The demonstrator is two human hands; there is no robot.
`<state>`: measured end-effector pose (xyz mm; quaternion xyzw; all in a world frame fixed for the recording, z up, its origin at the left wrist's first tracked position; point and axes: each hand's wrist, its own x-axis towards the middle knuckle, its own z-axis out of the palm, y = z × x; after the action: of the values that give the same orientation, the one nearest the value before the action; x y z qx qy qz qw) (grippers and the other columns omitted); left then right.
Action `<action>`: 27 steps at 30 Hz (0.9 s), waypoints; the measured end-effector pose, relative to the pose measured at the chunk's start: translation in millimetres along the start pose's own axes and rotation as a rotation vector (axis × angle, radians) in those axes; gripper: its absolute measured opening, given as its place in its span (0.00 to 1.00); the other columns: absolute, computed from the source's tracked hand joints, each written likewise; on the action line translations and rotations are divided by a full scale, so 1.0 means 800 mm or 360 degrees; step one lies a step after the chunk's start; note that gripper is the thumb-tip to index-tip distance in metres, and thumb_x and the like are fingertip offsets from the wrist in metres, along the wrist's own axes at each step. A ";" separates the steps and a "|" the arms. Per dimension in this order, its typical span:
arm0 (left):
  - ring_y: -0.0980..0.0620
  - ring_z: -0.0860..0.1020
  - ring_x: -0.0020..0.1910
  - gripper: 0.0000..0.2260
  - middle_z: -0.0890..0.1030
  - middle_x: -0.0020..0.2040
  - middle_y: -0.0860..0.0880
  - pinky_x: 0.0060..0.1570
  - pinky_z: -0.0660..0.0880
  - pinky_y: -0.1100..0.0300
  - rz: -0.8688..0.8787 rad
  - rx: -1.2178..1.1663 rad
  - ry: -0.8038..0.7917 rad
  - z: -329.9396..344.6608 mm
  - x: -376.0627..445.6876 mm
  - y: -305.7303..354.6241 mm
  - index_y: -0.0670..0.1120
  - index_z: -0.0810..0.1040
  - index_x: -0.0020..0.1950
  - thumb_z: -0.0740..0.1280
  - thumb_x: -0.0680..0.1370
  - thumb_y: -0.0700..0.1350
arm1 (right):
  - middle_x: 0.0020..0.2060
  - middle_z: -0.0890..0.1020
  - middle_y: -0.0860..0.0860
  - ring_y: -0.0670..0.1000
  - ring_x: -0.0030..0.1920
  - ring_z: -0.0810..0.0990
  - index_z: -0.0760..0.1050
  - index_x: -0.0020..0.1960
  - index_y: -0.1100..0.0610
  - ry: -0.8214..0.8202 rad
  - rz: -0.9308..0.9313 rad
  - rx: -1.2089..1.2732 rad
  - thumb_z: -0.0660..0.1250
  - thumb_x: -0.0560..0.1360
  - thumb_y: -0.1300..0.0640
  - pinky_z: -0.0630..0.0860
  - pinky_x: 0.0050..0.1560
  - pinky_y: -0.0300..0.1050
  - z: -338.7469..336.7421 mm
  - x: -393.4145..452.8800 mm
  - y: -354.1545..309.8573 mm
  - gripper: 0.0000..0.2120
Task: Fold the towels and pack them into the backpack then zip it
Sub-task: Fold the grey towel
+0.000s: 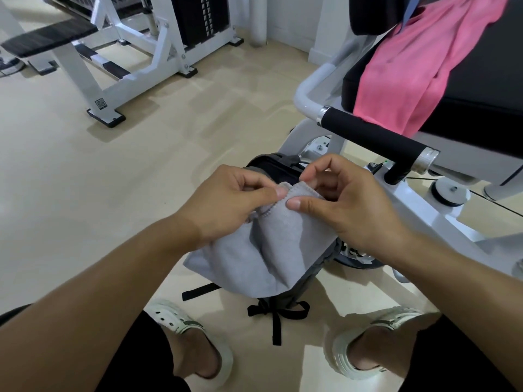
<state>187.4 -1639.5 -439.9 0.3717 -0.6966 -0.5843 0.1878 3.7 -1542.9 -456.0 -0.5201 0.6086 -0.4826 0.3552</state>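
A grey towel (271, 250) hangs in front of me, held up by its top edge. My left hand (232, 202) pinches that edge at the left, and my right hand (345, 202) pinches it right beside, thumbs nearly touching. Under the towel a dark grey backpack (271, 168) stands on the floor between my feet, its top open and mostly hidden by the cloth; black straps (276, 315) trail from its bottom. A pink towel (418, 72) lies draped over the black seat of the machine at the upper right.
A white gym machine with a black padded handle (373, 137) stands close on the right. A white bench frame (113, 60) stands at the back left. Beige tiled floor (85, 193) spreads to the left. My feet wear white clogs (192, 335).
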 end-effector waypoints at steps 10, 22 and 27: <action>0.51 0.84 0.44 0.06 0.88 0.46 0.41 0.49 0.79 0.59 -0.0315 -0.0242 -0.0113 0.000 -0.004 -0.005 0.39 0.87 0.48 0.71 0.77 0.40 | 0.42 0.87 0.52 0.57 0.45 0.86 0.83 0.42 0.51 -0.0019 -0.0078 -0.0072 0.80 0.68 0.52 0.81 0.51 0.64 0.001 -0.004 -0.001 0.07; 0.54 0.86 0.40 0.05 0.87 0.39 0.48 0.43 0.80 0.62 -0.0265 -0.0145 0.0381 0.008 -0.006 -0.003 0.46 0.88 0.42 0.75 0.76 0.44 | 0.45 0.87 0.41 0.44 0.51 0.85 0.87 0.51 0.47 -0.0176 -0.0200 -0.0372 0.75 0.74 0.52 0.80 0.55 0.41 -0.003 -0.002 -0.007 0.07; 0.57 0.85 0.44 0.06 0.88 0.41 0.52 0.50 0.79 0.62 -0.0210 0.0022 0.0233 0.015 -0.009 -0.004 0.51 0.89 0.44 0.73 0.77 0.43 | 0.47 0.88 0.41 0.42 0.52 0.86 0.87 0.49 0.50 -0.0145 -0.0069 -0.0202 0.76 0.72 0.54 0.81 0.60 0.48 -0.001 0.000 -0.007 0.06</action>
<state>184.4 -1626.0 -444.5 0.4598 -0.6589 -0.5619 0.1967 4.6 -1542.7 -450.2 -0.5760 0.6099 -0.4264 0.3383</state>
